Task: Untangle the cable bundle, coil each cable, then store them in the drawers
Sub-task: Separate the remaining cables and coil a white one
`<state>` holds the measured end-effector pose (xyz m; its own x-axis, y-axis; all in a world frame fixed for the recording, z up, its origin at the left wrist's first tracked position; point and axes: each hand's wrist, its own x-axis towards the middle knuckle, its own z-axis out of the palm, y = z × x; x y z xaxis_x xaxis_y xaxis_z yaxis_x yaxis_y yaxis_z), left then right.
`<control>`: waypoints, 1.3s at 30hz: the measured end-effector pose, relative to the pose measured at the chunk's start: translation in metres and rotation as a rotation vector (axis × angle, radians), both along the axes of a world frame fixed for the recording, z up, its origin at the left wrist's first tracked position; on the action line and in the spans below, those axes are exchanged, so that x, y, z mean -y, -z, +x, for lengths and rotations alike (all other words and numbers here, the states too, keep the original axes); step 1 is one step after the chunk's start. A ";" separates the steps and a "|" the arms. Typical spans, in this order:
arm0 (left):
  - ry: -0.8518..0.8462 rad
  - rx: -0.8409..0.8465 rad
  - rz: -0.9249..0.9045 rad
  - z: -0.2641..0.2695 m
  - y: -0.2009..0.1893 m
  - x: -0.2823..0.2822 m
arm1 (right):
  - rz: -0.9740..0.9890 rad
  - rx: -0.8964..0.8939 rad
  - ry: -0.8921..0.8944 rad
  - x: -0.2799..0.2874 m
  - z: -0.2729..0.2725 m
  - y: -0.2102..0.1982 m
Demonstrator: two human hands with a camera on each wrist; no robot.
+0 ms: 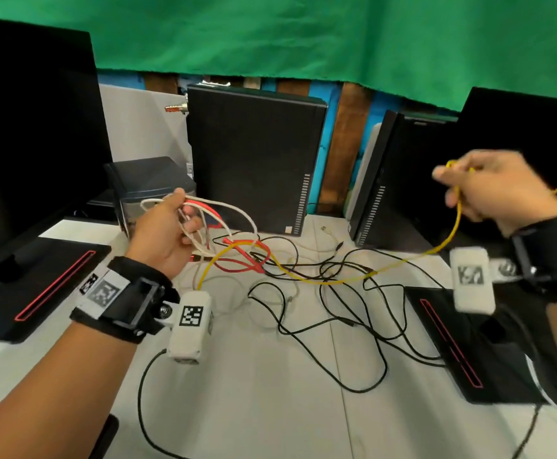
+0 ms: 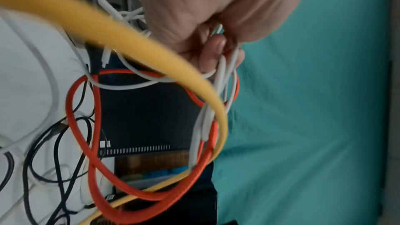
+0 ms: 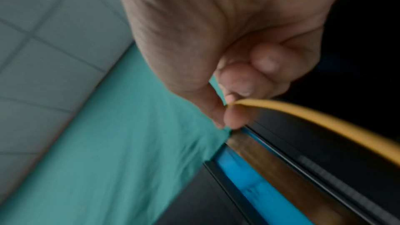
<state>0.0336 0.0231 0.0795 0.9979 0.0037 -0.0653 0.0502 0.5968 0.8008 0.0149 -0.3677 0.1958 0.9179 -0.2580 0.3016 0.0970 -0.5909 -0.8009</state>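
Note:
My left hand (image 1: 171,226) is raised over the table and grips a bunch of white cable loops (image 1: 234,210) mixed with a red cable (image 1: 237,265); the left wrist view shows the white strands (image 2: 218,81) held in curled fingers, the red cable (image 2: 95,143) looping below. My right hand (image 1: 489,190), up at the right, pinches a yellow cable (image 1: 449,240) that runs down and left through the tangle. The pinch shows in the right wrist view on the yellow cable (image 3: 303,114). Black cables (image 1: 336,313) sprawl loose on the table. A small dark drawer unit (image 1: 147,183) stands behind my left hand.
Two black computer towers (image 1: 253,154) (image 1: 399,180) stand at the back of the white table (image 1: 270,409). Monitor bases (image 1: 35,279) (image 1: 469,342) sit left and right, with dark screens above them. Green cloth (image 1: 303,34) hangs behind.

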 end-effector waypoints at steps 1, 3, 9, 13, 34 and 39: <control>0.004 0.014 0.007 -0.001 -0.001 0.005 | 0.011 -0.045 -0.001 0.005 0.001 0.022; -0.020 0.033 0.050 -0.006 -0.005 0.019 | -0.036 -0.135 0.031 0.012 -0.002 0.061; -0.033 0.105 0.126 -0.026 -0.011 0.051 | -0.253 -0.397 0.226 0.020 -0.010 0.109; -0.032 0.126 0.128 -0.033 -0.016 0.059 | -0.598 -0.475 0.253 -0.003 -0.031 0.086; 0.188 -0.043 -0.206 -0.037 -0.033 0.035 | -0.005 -0.324 -0.930 -0.117 -0.025 0.079; 0.218 -0.068 -0.207 -0.034 -0.029 0.034 | -0.161 -0.337 -0.987 -0.122 -0.022 0.073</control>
